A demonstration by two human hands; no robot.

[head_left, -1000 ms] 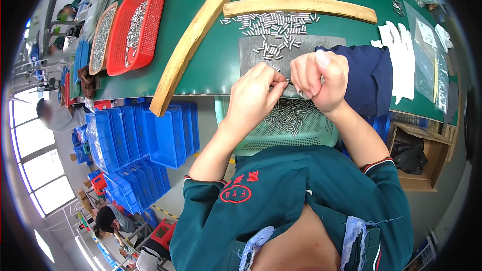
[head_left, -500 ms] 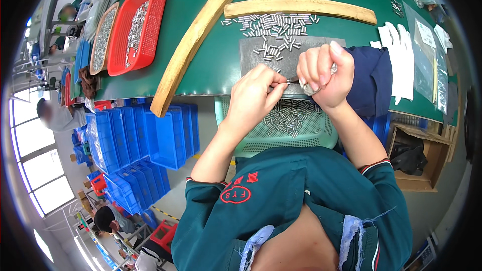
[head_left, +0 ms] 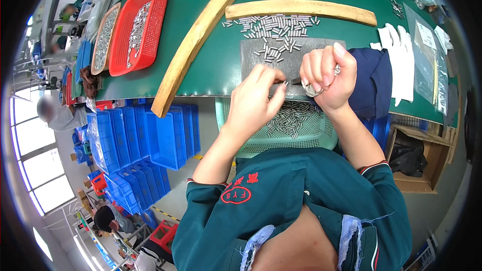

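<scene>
In the head view, the left hand (head_left: pixel 256 98) is by the table's (head_left: pixel 201 78) near edge, thumb and forefinger almost closed, pinching a small metal pin (head_left: pixel 285 83) at their tips. Well closed, the fingers of the right hand (head_left: pixel 329 78) curl around a metal tool (head_left: pixel 313 90), mostly hidden in the grip, thumb pointing up. Loose pins (head_left: pixel 278 26) spread from the grey mat (head_left: pixel 248 60) at that edge toward the short wooden bar (head_left: pixel 301 8); more fill part of a green basket (head_left: pixel 286 143) below the edge.
</scene>
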